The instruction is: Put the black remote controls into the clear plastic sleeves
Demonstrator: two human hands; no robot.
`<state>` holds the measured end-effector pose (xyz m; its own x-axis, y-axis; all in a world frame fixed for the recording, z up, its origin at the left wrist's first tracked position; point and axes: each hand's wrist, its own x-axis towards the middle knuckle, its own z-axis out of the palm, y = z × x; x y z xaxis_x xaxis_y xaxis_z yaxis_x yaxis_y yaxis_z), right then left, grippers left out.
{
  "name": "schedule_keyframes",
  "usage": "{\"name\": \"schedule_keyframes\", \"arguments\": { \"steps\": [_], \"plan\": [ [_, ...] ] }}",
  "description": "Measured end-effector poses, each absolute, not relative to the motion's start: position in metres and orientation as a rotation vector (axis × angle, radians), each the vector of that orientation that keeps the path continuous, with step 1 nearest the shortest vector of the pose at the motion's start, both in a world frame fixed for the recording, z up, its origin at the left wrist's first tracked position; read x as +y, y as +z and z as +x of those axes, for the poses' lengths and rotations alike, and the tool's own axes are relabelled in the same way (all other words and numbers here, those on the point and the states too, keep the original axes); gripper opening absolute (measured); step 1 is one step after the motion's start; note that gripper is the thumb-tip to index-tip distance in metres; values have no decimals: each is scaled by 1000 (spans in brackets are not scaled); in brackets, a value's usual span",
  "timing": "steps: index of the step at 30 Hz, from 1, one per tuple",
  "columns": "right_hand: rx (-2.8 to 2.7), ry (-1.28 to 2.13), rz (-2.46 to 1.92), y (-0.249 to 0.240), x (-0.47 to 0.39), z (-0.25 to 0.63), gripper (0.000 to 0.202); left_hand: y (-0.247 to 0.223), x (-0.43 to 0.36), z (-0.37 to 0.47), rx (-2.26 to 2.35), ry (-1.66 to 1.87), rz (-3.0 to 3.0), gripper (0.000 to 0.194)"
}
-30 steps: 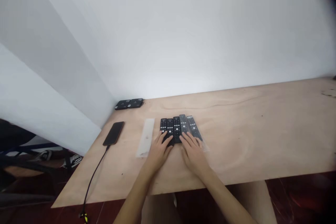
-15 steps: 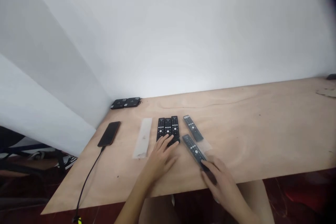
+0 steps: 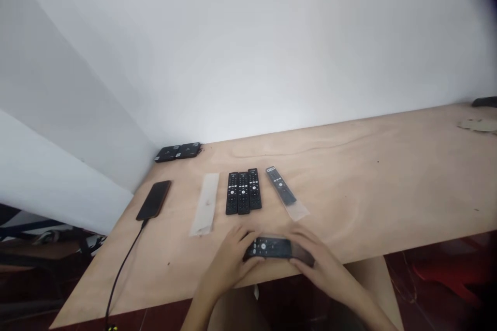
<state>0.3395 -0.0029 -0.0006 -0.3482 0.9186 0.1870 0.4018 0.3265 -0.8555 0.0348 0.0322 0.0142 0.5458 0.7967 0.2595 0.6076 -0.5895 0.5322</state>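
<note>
A black remote control (image 3: 274, 247) in a clear sleeve lies sideways between my hands, close to the table's front edge. My left hand (image 3: 236, 256) is closed around its left end. On its right end, my right hand (image 3: 314, 253) grips the remote and the loose part of the sleeve. Just beyond my hands, three bare black remotes (image 3: 243, 192) lie side by side. To the right of them, another remote (image 3: 280, 186) rests at a slant, partly inside a clear plastic sleeve (image 3: 298, 210). A flat, whitish sleeve (image 3: 205, 204) lies to the left of the three.
On the left of the wooden table (image 3: 368, 191) lies a phone (image 3: 154, 200) with a black cable (image 3: 126, 269) running off the front edge. Two flat black boxes (image 3: 177, 152) sit against the wall at the back left. A dark object (image 3: 485, 102) is at the far right.
My right hand has brought the sleeved remote nearer and turned it sideways. My left hand has left the row of three remotes and taken the other end.
</note>
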Motion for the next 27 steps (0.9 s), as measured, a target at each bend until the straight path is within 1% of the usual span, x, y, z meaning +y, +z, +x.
{"name": "schedule_keyframes", "arguments": {
  "steps": [2, 4, 6, 9, 16, 17, 19, 23, 27],
  "plan": [
    [-1750, 862, -1254, -11, 2, 337, 55, 5, 27, 24, 1234, 818, 2386, 59],
    [-1604, 820, -1305, -17, 5, 333, 49, -2, 23, 18, 1311, 931, 2371, 58],
    [-1503, 856, -1303, -17, 8, 327, 41, -7, 21, 15, 1351, 998, 2365, 55],
    [-1362, 997, -1247, -10, 10, 317, 31, -11, 21, 16, 1364, 1013, 2358, 53],
    [-950, 1493, -1037, 4, 12, 312, 43, -3, 20, 18, 1330, 1003, 2368, 51],
    [-925, 1529, -1027, 6, 13, 311, 41, -2, 19, 18, 1318, 1013, 2378, 51],
    [-962, 1557, -1057, 9, 16, 310, 31, 0, 19, 18, 1303, 1042, 2394, 51],
    [-1119, 1499, -1122, 13, 22, 307, 16, 0, 18, 18, 1296, 1055, 2396, 51],
    [-1097, 1518, -1057, 14, 23, 307, 22, -1, 18, 18, 1311, 1046, 2372, 51]
  ]
}}
